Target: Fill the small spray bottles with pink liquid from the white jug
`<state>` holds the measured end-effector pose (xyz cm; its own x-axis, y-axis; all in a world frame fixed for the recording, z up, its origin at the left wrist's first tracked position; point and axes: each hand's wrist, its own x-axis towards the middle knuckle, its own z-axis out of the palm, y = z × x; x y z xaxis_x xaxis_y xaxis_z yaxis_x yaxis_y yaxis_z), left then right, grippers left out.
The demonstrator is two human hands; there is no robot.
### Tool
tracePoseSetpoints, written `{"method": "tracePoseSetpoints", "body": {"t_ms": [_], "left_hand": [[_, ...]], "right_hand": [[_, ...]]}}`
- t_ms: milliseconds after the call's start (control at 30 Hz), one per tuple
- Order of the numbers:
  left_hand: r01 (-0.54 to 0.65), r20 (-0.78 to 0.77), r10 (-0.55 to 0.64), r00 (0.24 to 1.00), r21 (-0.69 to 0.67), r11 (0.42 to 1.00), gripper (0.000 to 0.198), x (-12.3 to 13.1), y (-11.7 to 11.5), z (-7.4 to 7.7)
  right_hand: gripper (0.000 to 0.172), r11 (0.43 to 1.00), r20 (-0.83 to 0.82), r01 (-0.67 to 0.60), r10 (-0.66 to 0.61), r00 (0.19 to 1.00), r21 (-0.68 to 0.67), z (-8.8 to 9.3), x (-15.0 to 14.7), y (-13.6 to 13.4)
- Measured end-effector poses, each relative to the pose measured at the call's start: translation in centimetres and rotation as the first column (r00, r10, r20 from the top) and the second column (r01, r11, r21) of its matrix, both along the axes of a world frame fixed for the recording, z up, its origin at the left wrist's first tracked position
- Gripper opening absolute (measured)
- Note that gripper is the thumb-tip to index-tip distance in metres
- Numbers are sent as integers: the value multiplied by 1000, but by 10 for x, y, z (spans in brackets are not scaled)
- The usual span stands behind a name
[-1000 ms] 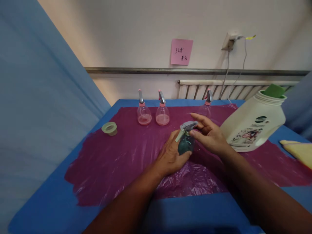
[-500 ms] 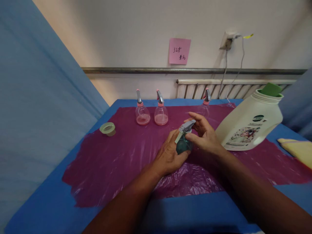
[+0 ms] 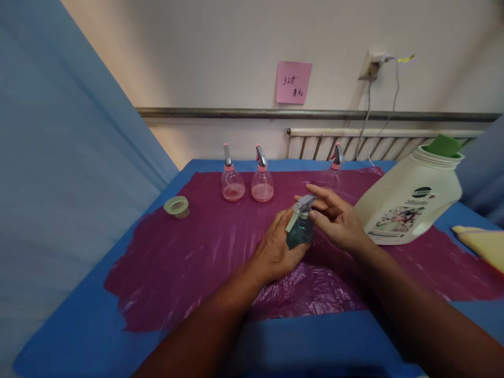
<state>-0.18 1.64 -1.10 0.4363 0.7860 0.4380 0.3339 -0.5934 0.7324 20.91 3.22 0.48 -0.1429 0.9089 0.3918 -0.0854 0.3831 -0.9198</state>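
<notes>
A small round spray bottle [image 3: 299, 234] with dark teal liquid stands on the purple plastic sheet [image 3: 189, 257] in the middle of the table. My left hand [image 3: 275, 247] is wrapped round its body from the left. My right hand [image 3: 338, 220] pinches the grey spray head [image 3: 304, 203] on top of it, fingers curled round the collar. The pale green trigger points toward my left hand.
Three small clear spray bottles with pink collars stand at the back: bottle [image 3: 232, 184], bottle [image 3: 262, 185], bottle [image 3: 332, 170]. A large white jug [image 3: 409, 202] with a green funnel in its open mouth sits right. A green cap [image 3: 177, 206] lies left; yellow cloth [image 3: 482, 244] far right.
My right fingers have shifted round the spray head, which has turned slightly. The bottle and my left hand stay in place.
</notes>
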Motion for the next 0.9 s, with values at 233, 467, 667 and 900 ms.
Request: {"method": "tracePoseSetpoints", "body": {"t_ms": [233, 467, 667, 900], "left_hand": [[31, -47, -29, 998, 55, 998, 84, -1, 1, -4], [-24, -99, 27, 995, 36, 999, 94, -2, -2, -9], [-32, -78, 33, 996, 25, 999, 97, -1, 0, -11], [-23, -94, 25, 995, 23, 999, 94, -1, -1, -6]], "right_hand": [[66, 998, 62, 63, -64, 996, 27, -3, 10, 6], [68, 982, 111, 109, -127, 986, 154, 2, 6, 7], [73, 983, 92, 150, -160, 983, 107, 0, -1, 7], [68, 982, 74, 39, -54, 996, 185, 5, 2, -1]]}}
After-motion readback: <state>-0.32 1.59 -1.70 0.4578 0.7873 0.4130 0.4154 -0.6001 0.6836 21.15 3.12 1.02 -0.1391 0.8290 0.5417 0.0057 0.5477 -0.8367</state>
